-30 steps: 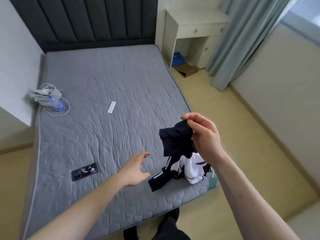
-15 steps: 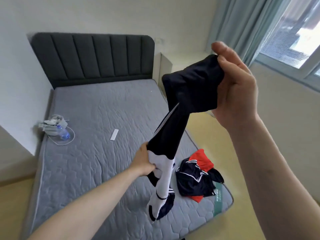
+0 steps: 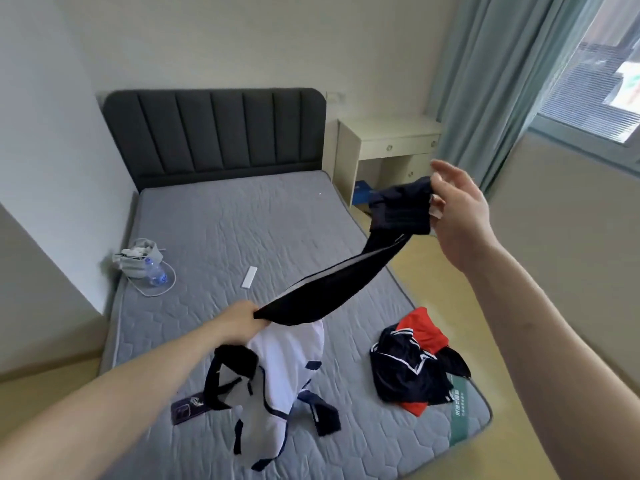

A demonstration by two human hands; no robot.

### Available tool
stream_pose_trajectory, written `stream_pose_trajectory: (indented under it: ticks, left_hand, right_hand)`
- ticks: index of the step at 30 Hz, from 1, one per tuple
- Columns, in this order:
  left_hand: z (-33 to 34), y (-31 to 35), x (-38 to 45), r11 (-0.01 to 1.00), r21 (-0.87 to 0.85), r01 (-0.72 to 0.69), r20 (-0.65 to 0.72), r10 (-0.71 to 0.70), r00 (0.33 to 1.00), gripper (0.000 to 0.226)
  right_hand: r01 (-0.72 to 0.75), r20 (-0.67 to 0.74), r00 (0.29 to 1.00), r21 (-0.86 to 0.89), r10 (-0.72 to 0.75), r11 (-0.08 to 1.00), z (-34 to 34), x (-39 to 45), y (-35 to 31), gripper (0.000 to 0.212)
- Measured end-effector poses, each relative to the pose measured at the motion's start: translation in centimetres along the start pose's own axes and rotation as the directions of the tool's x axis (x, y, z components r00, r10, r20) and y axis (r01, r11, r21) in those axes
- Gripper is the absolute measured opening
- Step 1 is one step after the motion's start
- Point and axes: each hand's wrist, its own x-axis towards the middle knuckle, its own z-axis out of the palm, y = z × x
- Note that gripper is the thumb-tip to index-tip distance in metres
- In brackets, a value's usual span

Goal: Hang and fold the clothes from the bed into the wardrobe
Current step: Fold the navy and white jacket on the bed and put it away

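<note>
A navy and white jacket (image 3: pixel 332 292) is stretched in the air above the grey mattress (image 3: pixel 242 230). My left hand (image 3: pixel 239 318) grips it low at the middle, where the white body hangs down toward the bed. My right hand (image 3: pixel 457 209) holds the dark end up at the right, pinching it with thumb and lower fingers while the other fingers spread. A heap of navy and red clothes (image 3: pixel 419 362) lies on the near right corner of the mattress.
On the mattress lie a phone (image 3: pixel 185 408), partly under the jacket, a white remote (image 3: pixel 250 277), and a grey bag with a water bottle and cable (image 3: pixel 145 265) at the left edge. A cream desk (image 3: pixel 388 143) and curtains (image 3: pixel 485 81) stand at the right.
My right hand has lowered and moved away to the right, and my left hand pulled left, stretching the jacket out sideways. The white body has opened out below my left hand.
</note>
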Motion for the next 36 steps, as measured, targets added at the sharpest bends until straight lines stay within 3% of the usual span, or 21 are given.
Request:
stream_pose_trajectory:
  ticks: [3,6,8,10,12,13,17,19,21,23,25,28,30,33,36]
  left_hand:
    - [-0.6,0.4,-1.9,0.967,-0.247,0.06,0.039,-0.052,0.998,0.028]
    - [-1.2,1.1,-3.9,0.801,-0.59,0.105,0.112,-0.047,0.993,0.027]
    - [-1.6,1.8,-5.0,0.67,-0.734,0.115,0.119,-0.04,0.992,0.031]
    - [-1.9,2.7,-6.1,0.55,-0.827,0.113,0.096,-0.06,0.994,0.03]
    - [-1.9,3.4,-6.7,0.422,-0.897,0.131,0.1,-0.095,0.99,0.027]
    - [-1.7,3.5,-6.8,0.366,-0.919,0.148,0.115,-0.109,0.987,0.029]
    - [-1.4,3.8,-7.5,0.185,-0.963,0.195,0.177,-0.107,0.978,0.035]
    - [-1.4,4.0,-7.9,0.131,-0.973,0.19,0.18,-0.083,0.98,0.036]
    - [-1.4,3.8,-8.2,0.147,-0.977,0.155,0.144,-0.085,0.986,0.033]
    - [-1.5,2.9,-8.3,0.238,-0.967,0.092,0.061,-0.136,0.989,0.021]
    - [-1.4,0.7,-8.3,0.4,-0.915,0.051,-0.058,-0.256,0.965,0.018]
    - [-0.2,-3.8,-8.6,0.701,-0.694,0.167,-0.168,-0.382,0.909,0.035]
    - [1.1,-6.2,-8.7,0.773,-0.601,0.202,-0.216,-0.4,0.891,0.034]
    - [2.7,-7.1,-8.8,0.838,-0.511,0.191,-0.215,-0.339,0.916,0.025]
    - [3.7,-6.6,-9.4,0.843,-0.498,0.201,-0.059,-0.264,0.963,0.027]
  right_hand:
    - [-0.095,0.127,0.982,-0.306,0.139,0.947,0.3,-0.6,4.0,0.05]
    - [-0.115,0.264,0.905,-0.601,0.332,0.791,1.4,-3.4,8.0,0.061]
    - [-0.048,0.376,0.812,-0.72,0.446,0.693,2.3,-6.3,11.0,0.06]
    - [-0.019,0.507,0.653,-0.732,0.563,0.681,3.0,-9.4,14.4,0.065]
    - [-0.011,0.571,0.504,-0.746,0.648,0.666,3.8,-12.3,17.3,0.083]
    - [0.001,0.576,0.474,-0.757,0.666,0.654,4.2,-13.6,18.5,0.093]
    - [0.015,0.552,0.518,-0.769,0.653,0.639,5.7,-15.9,22.0,0.121]
    - [0.029,0.509,0.582,-0.792,0.634,0.61,5.8,-16.1,23.7,0.104]
    - [0.079,0.478,0.666,-0.809,0.572,0.583,5.6,-16.1,25.3,0.046]
    - [0.061,0.418,0.749,-0.817,0.514,0.574,5.1,-15.9,26.3,0.017]
    - [0.026,0.369,0.803,-0.807,0.469,0.59,4.6,-15.3,25.6,0.009]
    - [0.007,0.319,0.86,-0.787,0.398,0.616,3.9,-14.2,23.5,0.014]
    - [0.06,0.344,0.861,-0.8,0.375,0.597,3.9,-13.7,22.4,0.017]
    - [0.108,0.381,0.84,-0.815,0.386,0.57,4.8,-13.6,21.9,0.019]
    - [0.08,0.379,0.826,-0.812,0.417,0.579,5.3,-13.7,21.7,0.019]
